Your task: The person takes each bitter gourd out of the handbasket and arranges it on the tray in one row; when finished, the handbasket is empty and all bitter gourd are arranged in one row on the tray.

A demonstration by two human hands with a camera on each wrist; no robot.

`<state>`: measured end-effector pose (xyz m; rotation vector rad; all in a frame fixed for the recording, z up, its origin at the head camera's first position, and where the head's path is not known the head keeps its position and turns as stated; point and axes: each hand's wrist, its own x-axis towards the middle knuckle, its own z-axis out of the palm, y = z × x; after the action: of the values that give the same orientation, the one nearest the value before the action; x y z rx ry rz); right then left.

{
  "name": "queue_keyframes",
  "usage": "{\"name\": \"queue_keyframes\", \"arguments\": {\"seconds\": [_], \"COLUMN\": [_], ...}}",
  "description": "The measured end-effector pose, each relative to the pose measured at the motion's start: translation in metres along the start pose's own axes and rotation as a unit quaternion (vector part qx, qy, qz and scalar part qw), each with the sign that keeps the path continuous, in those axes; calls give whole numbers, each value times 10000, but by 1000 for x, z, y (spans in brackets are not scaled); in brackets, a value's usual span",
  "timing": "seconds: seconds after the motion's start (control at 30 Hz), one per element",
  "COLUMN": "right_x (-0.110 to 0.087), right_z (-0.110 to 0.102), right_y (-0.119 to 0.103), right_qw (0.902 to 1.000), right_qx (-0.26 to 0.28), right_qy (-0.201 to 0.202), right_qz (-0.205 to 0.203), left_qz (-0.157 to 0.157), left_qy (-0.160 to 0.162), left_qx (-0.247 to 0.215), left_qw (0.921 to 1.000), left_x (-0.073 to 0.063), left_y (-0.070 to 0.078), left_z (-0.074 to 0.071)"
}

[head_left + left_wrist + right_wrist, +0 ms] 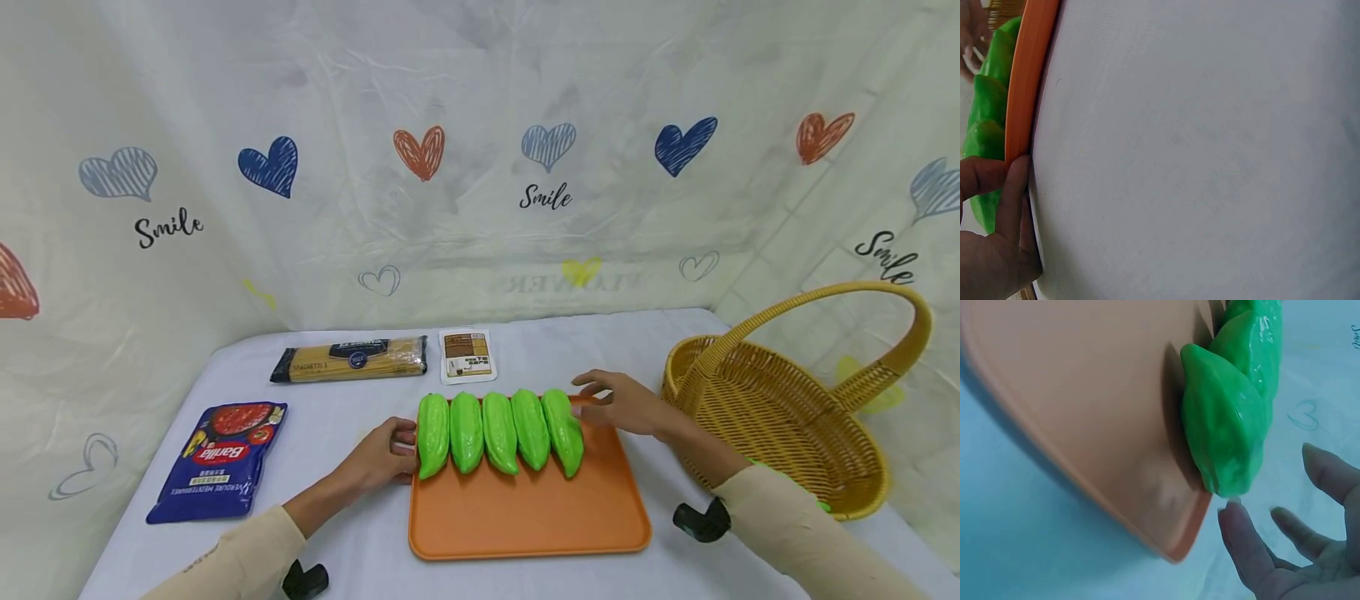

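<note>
An orange tray lies on the white cloth, with several glossy green toy bitter melons in a row along its far side. At the tray's left edge is my left hand. In the left wrist view, its thumb and a finger pinch the orange rim, beside the leftmost melon. My right hand hovers by the far right corner, fingers spread. The right wrist view shows a fingertip right at the end of the rightmost melon, with nothing gripped.
A wicker basket with a tall handle stands at the right, with some green showing low inside. A spaghetti pack and a small white-and-brown packet lie behind the tray. A blue Barilla pouch lies at the left.
</note>
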<state>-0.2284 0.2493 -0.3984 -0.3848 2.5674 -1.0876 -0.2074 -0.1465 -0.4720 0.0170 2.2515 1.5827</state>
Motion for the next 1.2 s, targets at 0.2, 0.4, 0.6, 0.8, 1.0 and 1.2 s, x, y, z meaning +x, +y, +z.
{"name": "queue_keyframes", "arguments": {"seconds": [0.2,0.4,0.6,0.8,1.0,1.2], "right_x": [-22,-53,-82,-104,-113,-110], "right_z": [-18,-43,-72,-96,-122,-137], "right_y": [-1,6,15,29,49,69], "right_qw": [9990,9954,9863,9748,9754,9885], "right_qx": [68,146,291,695,864,519], "right_qy": [-340,-798,-1449,-1978,-1973,-1417], "right_qz": [-266,-513,-732,-765,-461,76], "left_qz": [-2,28,41,27,55,-8], "left_qy": [-50,-64,-78,-63,-45,-8], "left_qx": [35,75,66,44,44,85], "left_qw": [10000,9999,9999,10000,10000,10000], "left_x": [-1,-1,-1,-2,-3,-1], "left_y": [1,1,0,1,1,0], "left_z": [0,0,0,0,0,0]}}
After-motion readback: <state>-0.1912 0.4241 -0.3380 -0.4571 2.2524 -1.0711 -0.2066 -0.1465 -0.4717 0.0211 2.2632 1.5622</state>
